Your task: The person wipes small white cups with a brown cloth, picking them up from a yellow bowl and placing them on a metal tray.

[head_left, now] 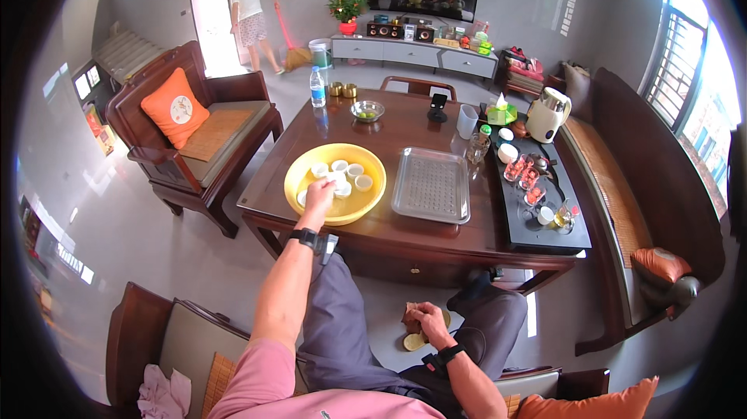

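White cups (363, 183) crowded the yellow basin (367, 204) at the near left of the table (412, 133), where the left hand (317, 196) appeared to pinch one. Packed so closely, they could have knocked and chipped; a smooth rim might have slipped that pinch. Right of them lay a metal tray (430, 185); farther back, a steel bowl (379, 108) held green pieces. The right hand (428, 319) hung low by something brown (409, 315); its grip I couldn't tell.

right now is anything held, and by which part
The left hand seems to hold a white cup by its near side; the right hand seems to hold an unclear brown item by its right side.
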Motion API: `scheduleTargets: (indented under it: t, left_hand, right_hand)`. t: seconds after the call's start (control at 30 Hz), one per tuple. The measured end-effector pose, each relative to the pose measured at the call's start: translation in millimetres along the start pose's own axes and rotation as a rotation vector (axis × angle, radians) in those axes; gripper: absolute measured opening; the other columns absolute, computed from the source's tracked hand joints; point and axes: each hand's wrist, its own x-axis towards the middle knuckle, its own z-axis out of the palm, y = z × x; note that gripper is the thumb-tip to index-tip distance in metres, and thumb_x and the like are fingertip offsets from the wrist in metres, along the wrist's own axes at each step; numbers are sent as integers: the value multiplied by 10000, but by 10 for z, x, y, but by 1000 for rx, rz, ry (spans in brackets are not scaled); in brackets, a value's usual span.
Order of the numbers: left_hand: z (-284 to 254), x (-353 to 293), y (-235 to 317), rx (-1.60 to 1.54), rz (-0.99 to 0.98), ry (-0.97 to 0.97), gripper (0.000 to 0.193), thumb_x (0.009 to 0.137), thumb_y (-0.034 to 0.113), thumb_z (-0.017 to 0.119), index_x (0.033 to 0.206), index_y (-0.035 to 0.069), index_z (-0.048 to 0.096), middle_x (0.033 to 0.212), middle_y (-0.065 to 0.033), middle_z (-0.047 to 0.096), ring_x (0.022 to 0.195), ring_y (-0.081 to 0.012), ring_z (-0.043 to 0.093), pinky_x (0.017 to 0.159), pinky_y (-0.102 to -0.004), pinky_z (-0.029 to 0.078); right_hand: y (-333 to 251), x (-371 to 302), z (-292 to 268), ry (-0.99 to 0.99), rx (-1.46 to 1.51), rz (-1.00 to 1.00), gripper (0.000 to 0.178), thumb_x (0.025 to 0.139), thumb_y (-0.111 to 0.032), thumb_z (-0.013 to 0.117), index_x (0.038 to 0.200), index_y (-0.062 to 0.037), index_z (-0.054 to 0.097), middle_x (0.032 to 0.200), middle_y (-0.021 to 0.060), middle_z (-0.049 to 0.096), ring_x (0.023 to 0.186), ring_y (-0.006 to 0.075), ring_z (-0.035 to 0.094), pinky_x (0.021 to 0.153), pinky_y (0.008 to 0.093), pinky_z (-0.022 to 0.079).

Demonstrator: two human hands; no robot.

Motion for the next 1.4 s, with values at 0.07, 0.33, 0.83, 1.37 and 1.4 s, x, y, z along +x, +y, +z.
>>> scheduleTargets:
  t: [0.07,0.33,0.83,1.37,1.4]
  left_hand:
    - [-158,252,-250,219,208,54,282,964,194,656,1109,-40,716,960,-88,746,856,-147,686,725,-307,525]
    - [289,-205,48,865,883,278,154,924,199,658,936,53,705,911,-189,691,853,-407,673,738,-475,538]
    - [1579,-875,370,620,1065,-646,285,812,139,711,1096,132,735,1285,-92,649,1391,-339,456,1189,-592,196]
    - [1657,-671,43,653,1012,-619,152,822,172,784,922,114,686,1278,6,647,1305,-327,508,1167,-583,278]
    - [1687,-652,35,652,1004,-601,156,822,172,785,925,109,686,1281,7,648,1297,-323,519,1165,-577,282]
  right_hand:
    - [-193,19,109,-84,88,-5,146,942,-88,652,1048,11,649,871,70,695,742,159,660,671,301,538]
    - [-1333,-94,41,-120,164,-237,216,993,-158,614,1145,-6,631,1004,86,707,899,168,669,787,311,535]
    - [-2353,894,-105,231,-429,-1115,247,969,-114,603,1194,-15,589,1276,166,603,1181,356,565,1037,426,430]
    - [-1976,1501,-339,-60,701,-285,318,1103,-215,391,1308,-35,556,1211,57,641,1072,118,604,921,273,497]
    - [-1968,1528,-327,-46,679,-302,314,1104,-215,391,1308,-41,555,1205,54,639,1063,115,604,913,273,499]
